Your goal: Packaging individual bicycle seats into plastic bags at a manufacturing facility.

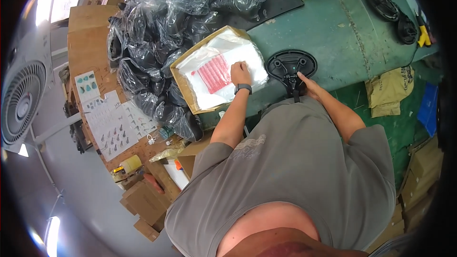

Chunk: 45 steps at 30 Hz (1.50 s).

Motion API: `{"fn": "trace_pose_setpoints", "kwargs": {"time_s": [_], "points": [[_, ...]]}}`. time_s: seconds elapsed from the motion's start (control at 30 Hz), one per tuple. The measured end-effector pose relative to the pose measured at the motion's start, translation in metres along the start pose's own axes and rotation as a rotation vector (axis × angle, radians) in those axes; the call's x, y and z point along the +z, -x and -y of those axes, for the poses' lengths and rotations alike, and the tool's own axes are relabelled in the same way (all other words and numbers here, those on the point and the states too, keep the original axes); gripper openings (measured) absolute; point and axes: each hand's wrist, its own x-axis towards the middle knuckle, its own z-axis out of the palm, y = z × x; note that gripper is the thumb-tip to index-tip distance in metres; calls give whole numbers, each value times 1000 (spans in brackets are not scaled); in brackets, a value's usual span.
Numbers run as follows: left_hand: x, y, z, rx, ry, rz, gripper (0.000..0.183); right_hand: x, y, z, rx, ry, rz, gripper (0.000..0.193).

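My left hand [240, 73], with a dark watch on its wrist, rests at the right part of a white sheet [243, 53] that bears rows of red stickers [214, 74]. Its fingers are curled together, and whatever they may pinch is too small to see. The sheet lies in a shallow cardboard box [183, 85] lined with white. A black bicycle saddle [281, 62] lies underside up on the green bench, its narrow nose toward my body. My right hand [308, 85] grips that saddle along its right side, thumb on the underside.
Black saddles in clear plastic bags [157, 33] are heaped left of the box. More bare saddles [382, 4] and a yellow-handled tool [423, 35] lie on the far right of the green bench [328, 33]. Printed sheets [112, 128] and a fan [23, 107] are at the left.
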Motion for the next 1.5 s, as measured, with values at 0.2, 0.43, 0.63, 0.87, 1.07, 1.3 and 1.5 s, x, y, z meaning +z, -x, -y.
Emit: {"fn": "trace_pose_setpoints", "kwargs": {"time_s": [0.2,0.43,0.63,0.87,1.07,1.3,1.5], "points": [[-8,2,-11,4,-57,26,25,69,18,-6,-412,146,-222,57],[-19,-11,13,-160,303,47,31,107,80,27,-273,-31,-152,35],[-70,4,68,-154,1058,164,20,202,144,22,-509,137,137,65],[-154,44,60,254,928,256,20,307,79,40,-157,-37,492,54],[-220,101,93,-319,1632,421,21,384,66,31,35,103,310,44],[-252,109,146,-258,2217,48,20,417,73,9,52,33,498,57],[-305,104,144,-201,2398,322,30,418,104,8,-359,133,571,64]]}}
